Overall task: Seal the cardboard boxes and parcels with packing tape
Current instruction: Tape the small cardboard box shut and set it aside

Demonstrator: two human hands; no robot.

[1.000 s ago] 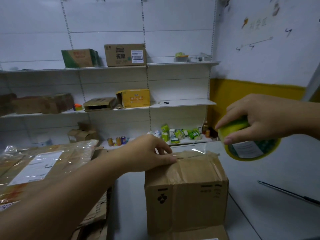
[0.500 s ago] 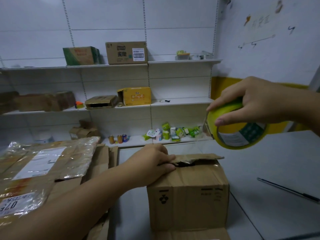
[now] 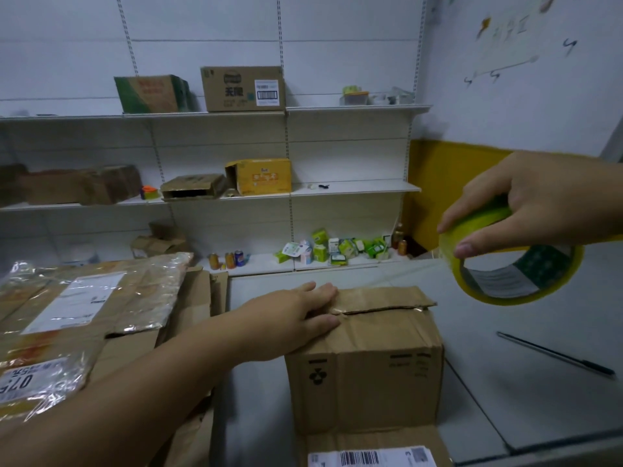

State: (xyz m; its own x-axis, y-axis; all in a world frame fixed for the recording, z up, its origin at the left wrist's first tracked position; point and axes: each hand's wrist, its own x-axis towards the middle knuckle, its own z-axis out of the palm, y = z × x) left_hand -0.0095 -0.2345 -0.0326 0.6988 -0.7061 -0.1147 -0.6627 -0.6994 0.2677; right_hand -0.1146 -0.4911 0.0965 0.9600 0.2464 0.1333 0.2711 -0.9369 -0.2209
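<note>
A brown cardboard box (image 3: 367, 369) stands on the grey table, its top flaps closed with a crooked seam. My left hand (image 3: 290, 318) lies flat on the left end of the box top, fingers straight, pressing the flaps down. My right hand (image 3: 536, 207) grips a yellow-green roll of clear packing tape (image 3: 515, 264) in the air, above and to the right of the box. A thin clear strip of tape (image 3: 404, 274) stretches from the roll down toward the box top.
A taped parcel with white labels (image 3: 84, 305) lies on flattened cardboard at left. Another labelled box (image 3: 374, 449) sits at the near edge. A black pen (image 3: 556, 355) lies on the table (image 3: 505, 382) at right. Shelves (image 3: 354, 188) with boxes, cans and cartons stand behind.
My right hand has carried the tape roll further right and away from the box, drawing out the strip. My left hand has flattened, its fingers now straight on the box top.
</note>
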